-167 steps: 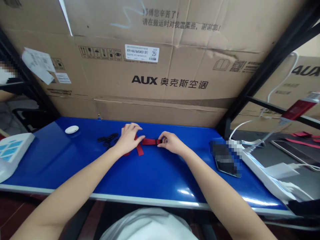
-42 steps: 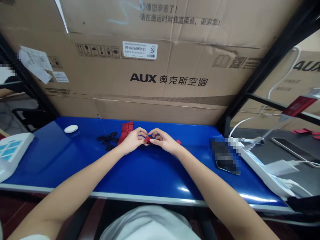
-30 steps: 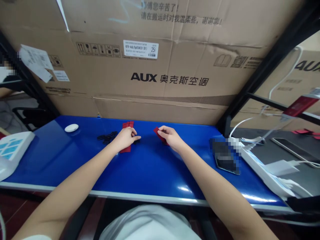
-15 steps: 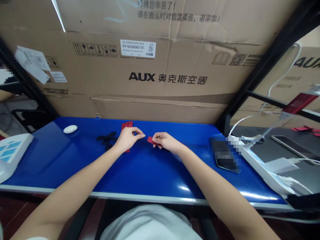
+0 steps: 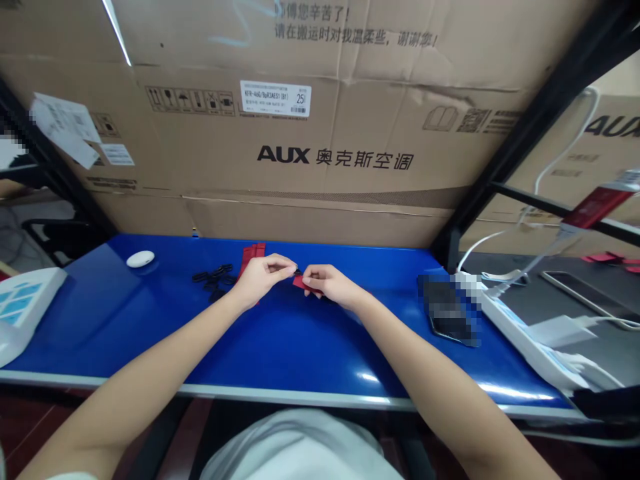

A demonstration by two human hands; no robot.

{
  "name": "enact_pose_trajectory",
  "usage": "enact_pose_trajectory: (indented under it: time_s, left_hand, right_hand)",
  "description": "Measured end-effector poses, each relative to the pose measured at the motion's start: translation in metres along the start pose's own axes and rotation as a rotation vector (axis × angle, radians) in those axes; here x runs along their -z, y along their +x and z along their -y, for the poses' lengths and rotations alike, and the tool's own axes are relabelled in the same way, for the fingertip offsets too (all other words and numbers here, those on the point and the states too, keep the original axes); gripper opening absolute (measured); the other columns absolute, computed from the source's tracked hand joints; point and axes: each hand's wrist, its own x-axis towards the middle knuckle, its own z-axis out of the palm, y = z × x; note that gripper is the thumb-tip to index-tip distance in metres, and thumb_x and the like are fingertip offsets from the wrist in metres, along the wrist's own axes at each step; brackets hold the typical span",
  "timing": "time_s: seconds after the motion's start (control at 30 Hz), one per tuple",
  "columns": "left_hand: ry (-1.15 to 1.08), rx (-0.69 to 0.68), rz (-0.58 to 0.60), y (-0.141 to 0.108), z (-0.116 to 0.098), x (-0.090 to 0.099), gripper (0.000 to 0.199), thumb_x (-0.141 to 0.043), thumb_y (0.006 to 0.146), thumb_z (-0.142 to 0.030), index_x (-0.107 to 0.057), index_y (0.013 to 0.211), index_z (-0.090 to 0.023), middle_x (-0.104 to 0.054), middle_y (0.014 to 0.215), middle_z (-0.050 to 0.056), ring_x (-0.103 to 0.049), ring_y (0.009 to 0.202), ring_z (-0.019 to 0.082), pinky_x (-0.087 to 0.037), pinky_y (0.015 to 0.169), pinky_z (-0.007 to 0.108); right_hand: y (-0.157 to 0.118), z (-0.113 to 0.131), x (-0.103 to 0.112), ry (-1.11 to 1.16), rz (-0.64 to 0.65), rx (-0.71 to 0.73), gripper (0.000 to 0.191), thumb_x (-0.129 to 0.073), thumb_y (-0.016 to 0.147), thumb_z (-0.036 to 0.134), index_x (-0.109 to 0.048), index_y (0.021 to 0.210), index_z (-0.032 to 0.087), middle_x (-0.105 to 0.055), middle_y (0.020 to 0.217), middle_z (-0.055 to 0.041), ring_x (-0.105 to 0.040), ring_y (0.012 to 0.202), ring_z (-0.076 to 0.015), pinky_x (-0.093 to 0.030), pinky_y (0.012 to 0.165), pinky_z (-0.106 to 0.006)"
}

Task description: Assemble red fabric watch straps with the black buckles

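My right hand point(image 5: 324, 280) pinches a small flat red piece point(image 5: 299, 282), perhaps fabric, between thumb and fingers. Just left of it, my left hand point(image 5: 265, 277) is closed in a pinch, its fingertips nearly touching the red piece. A tiny dark bit point(image 5: 298, 271) shows at the left fingertips; its kind is too small to make out. Several red strips point(image 5: 254, 252) lie behind the left hand and are partly hidden by it. Left of that hand is a loose heap of small black pieces point(image 5: 215, 280).
A white oval object point(image 5: 141, 259) and a white device with blue panels point(image 5: 30, 307) are on the blue table point(image 5: 280, 353) at left. A dark phone point(image 5: 450, 310) and a white power strip point(image 5: 530, 340) with cables lie at right. A large cardboard box point(image 5: 300, 193) stands behind.
My left hand has moved slightly right, closing the gap to the red piece. A dark bit now shows at its fingertips. The right hand has barely moved.
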Motion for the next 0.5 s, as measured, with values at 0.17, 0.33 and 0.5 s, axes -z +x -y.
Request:
enact_pose_trajectory:
  time_s: [0.17, 0.33, 0.5]
  left_hand:
    - [-0.190, 0.114, -0.043, 0.000, 0.004, -0.002, 0.028, -0.080, 0.068, -0.033, -0.069, 0.086, -0.014, -0.069, 0.086, 0.004, -0.065, 0.078, 0.016, -0.051, 0.084, 0.034]
    - [-0.150, 0.073, -0.015, -0.002, 0.005, -0.006, 0.029, -0.082, 0.067, -0.031, -0.064, 0.083, -0.014, -0.063, 0.078, 0.000, -0.060, 0.075, 0.012, -0.048, 0.078, 0.029]
    - [-0.133, 0.105, 0.049, -0.003, 0.013, -0.007, 0.034, -0.082, 0.067, -0.030, -0.065, 0.093, -0.016, -0.059, 0.082, -0.001, -0.058, 0.077, 0.012, -0.045, 0.076, 0.026]
  right_hand:
    - [-0.002, 0.005, 0.002, -0.065, -0.002, 0.068, 0.020, -0.057, 0.084, 0.037, -0.056, 0.077, 0.019, -0.062, 0.067, -0.0004, -0.048, 0.056, -0.0113, -0.034, 0.056, -0.024]
    - [-0.002, 0.006, -0.001, -0.129, 0.049, 0.156, 0.018, -0.056, 0.085, 0.035, -0.056, 0.077, 0.018, -0.052, 0.066, 0.0029, -0.042, 0.059, -0.0108, -0.032, 0.059, -0.025]
    - [0.000, -0.001, -0.002, -0.212, 0.030, 0.192, 0.015, -0.055, 0.085, 0.031, -0.056, 0.076, 0.018, -0.051, 0.068, 0.0027, -0.042, 0.062, -0.0112, -0.033, 0.061, -0.025]
